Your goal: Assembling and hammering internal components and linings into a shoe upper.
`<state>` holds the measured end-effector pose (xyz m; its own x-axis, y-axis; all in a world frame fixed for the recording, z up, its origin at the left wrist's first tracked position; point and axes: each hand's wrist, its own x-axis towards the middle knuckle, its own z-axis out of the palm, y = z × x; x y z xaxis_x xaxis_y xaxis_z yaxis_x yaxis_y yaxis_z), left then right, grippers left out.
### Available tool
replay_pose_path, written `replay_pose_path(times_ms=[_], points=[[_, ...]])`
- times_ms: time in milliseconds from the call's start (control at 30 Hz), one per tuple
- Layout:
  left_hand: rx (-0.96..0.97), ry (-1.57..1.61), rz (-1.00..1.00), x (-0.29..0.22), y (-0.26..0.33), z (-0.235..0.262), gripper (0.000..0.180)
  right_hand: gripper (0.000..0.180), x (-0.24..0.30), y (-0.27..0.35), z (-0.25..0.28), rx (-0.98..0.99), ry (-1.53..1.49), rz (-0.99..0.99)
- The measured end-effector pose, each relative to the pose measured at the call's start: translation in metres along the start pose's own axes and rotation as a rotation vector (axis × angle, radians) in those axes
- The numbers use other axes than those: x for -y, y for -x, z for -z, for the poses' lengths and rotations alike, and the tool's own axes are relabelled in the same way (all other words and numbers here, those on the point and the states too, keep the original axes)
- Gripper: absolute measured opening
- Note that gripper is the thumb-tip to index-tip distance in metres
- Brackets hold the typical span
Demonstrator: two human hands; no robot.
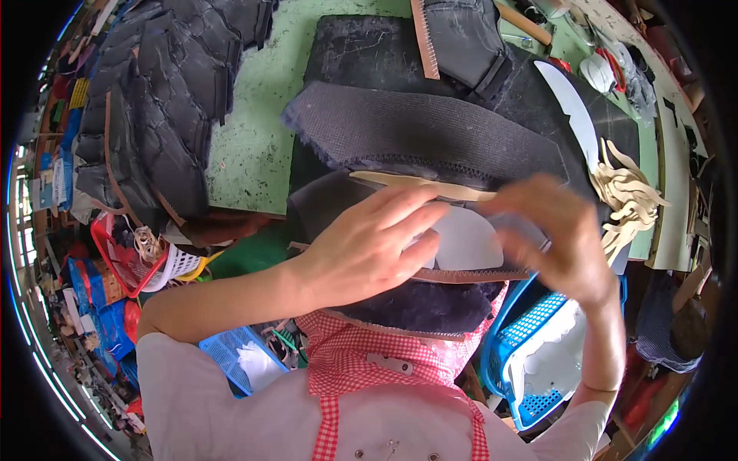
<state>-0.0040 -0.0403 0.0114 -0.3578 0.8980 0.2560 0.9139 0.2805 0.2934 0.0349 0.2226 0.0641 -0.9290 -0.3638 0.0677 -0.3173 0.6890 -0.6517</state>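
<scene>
A thin white insert (465, 238), likely light and flexible, is pressed flat at centre frame by the open left hand (377, 242); its right edge is pinched by the blurred right hand (557, 230).

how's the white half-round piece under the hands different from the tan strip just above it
The white half-round piece is pale, broad and dome-shaped; the tan strip is beige, long and narrow. The left hand partly covers the white piece, while the strip lies uncovered. Both look flat and rest on dark material.
</scene>
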Motion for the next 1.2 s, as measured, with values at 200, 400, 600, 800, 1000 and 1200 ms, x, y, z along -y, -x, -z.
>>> replay_pose_path(times_ms=[200, 400, 600, 800, 1000, 1200], points=[[0.024, -0.039, 0.000, -0.007, -0.007, -0.019, 0.016, 0.033, -0.043, -0.065, -0.013, -0.226, 0.320, 0.035], [0.245, -0.045, 0.045, -0.018, 0.012, -0.011, 0.042, 0.023, 0.029, -0.043, -0.012, 0.223, 0.263, 0.026], [0.074, 0.234, 0.105, 0.024, 0.069, -0.011, 0.056, 0.020, 0.013, 0.021, -0.078, -0.045, 0.066, -0.057], [-0.281, 0.144, 0.442, 0.087, 0.037, 0.020, 0.041, 0.047, 0.024, -0.003, -0.075, -0.022, -0.198, -0.179], [-0.168, 0.307, 0.136, 0.113, 0.021, 0.017, 0.023, 0.064, 0.020, -0.015, -0.068, 0.067, -0.323, -0.152], [-0.052, 0.193, -0.146, 0.142, 0.016, 0.032, 0.035, 0.053, 0.048, -0.016, -0.088, 0.097, 0.282, -0.024]])
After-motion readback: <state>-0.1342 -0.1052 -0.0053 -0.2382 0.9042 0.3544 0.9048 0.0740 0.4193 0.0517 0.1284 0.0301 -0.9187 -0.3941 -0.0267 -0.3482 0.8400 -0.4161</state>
